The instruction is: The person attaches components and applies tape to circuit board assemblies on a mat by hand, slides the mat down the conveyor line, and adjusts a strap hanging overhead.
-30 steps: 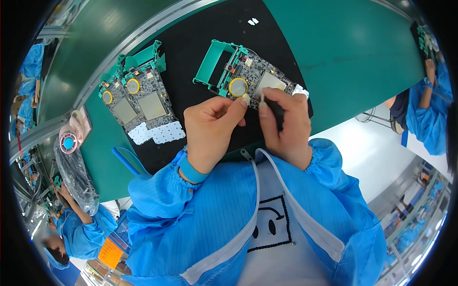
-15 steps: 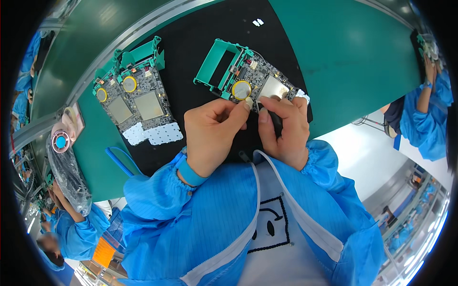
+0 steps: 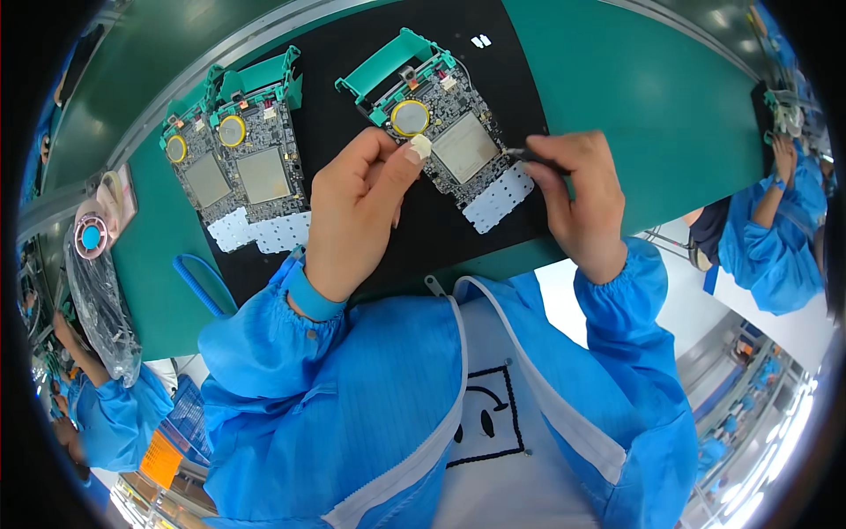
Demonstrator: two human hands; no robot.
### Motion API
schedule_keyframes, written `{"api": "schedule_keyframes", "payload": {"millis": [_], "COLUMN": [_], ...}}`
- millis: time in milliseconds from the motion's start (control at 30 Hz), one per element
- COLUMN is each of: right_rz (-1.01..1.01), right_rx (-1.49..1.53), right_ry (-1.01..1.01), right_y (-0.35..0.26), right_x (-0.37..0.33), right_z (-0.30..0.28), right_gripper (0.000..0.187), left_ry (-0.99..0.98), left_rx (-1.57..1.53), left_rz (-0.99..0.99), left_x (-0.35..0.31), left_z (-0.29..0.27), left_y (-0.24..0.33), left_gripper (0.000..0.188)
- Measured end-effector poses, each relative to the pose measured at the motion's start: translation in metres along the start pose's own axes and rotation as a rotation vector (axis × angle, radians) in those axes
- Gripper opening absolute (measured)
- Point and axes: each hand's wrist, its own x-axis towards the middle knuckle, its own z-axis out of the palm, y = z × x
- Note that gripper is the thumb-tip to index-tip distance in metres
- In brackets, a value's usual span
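Observation:
On the black mat lies a circuit board (image 3: 450, 99) with a green plastic frame (image 3: 388, 66), a yellow-rimmed coin cell (image 3: 410, 117) and a square metal shield (image 3: 466, 147). A white perforated strip (image 3: 498, 201) extends along its near end. At the board's left edge my left hand (image 3: 357, 207) pinches a small cream-coloured piece (image 3: 421, 147) between thumb and forefinger. My right hand (image 3: 586, 198) is closed around a dark slim pointed tool (image 3: 541, 160). That tool's tip is at the board's right edge, beside the shield; whether it touches is unclear.
Two similar boards (image 3: 263, 175) overlap on the mat's left side. Small white pieces (image 3: 480, 40) lie on the black mat (image 3: 339, 66) at the far side. Left are a coiled blue cord (image 3: 196, 286), a plastic bag (image 3: 104, 304) and a tape roll (image 3: 91, 236). Other people sit at both sides.
My hands have moved apart, the right one going rightward with the dark tool. The cream-coloured piece stays in my left hand. The board appears farther up and left, and the whole view has shifted somewhat.

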Motion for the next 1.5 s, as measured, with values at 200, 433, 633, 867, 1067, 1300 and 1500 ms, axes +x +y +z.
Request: {"api": "schedule_keyframes", "payload": {"millis": [200, 433, 633, 867, 1067, 1300, 1500], "right_rz": [-0.532, -0.707, -0.592, -0.619, -0.125, -0.26, -0.209], "right_rx": [-0.126, -0.038, 0.072, -0.118, 0.201, 0.044, 0.014], "right_ry": [-0.19, -0.35, -0.41, -0.491, -0.228, -0.201, -0.293], "right_y": [0.006, 0.006, -0.005, -0.03, -0.025, -0.027, -0.032], "right_x": [0.025, 0.035, 0.026, 0.024, 0.016, 0.022, 0.016], "right_z": [-0.006, -0.004, 0.007, 0.004, 0.013, 0.028, 0.016], "right_gripper": [0.029, 0.031, 0.029, 0.022, 0.019, 0.021, 0.023], "left_ry": [0.001, 0.029, 0.103, 0.072, -0.129, -0.113, -0.107], "left_rx": [0.108, 0.132, 0.158, 0.246, 0.031, 0.05, 0.103], "left_rz": [0.04, 0.05, 0.145, 0.145, 0.018, 0.0, 0.06], "left_x": [0.004, 0.004, 0.006, 0.005, 0.001, 0.005, 0.008], "left_z": [-0.002, 0.001, 0.009, 0.003, -0.005, -0.006, -0.008], "left_y": [-0.007, -0.005, -0.011, -0.009, -0.002, 0.002, -0.001], "left_gripper": [0.017, 0.018, 0.022, 0.02, 0.012, 0.013, 0.013]}}
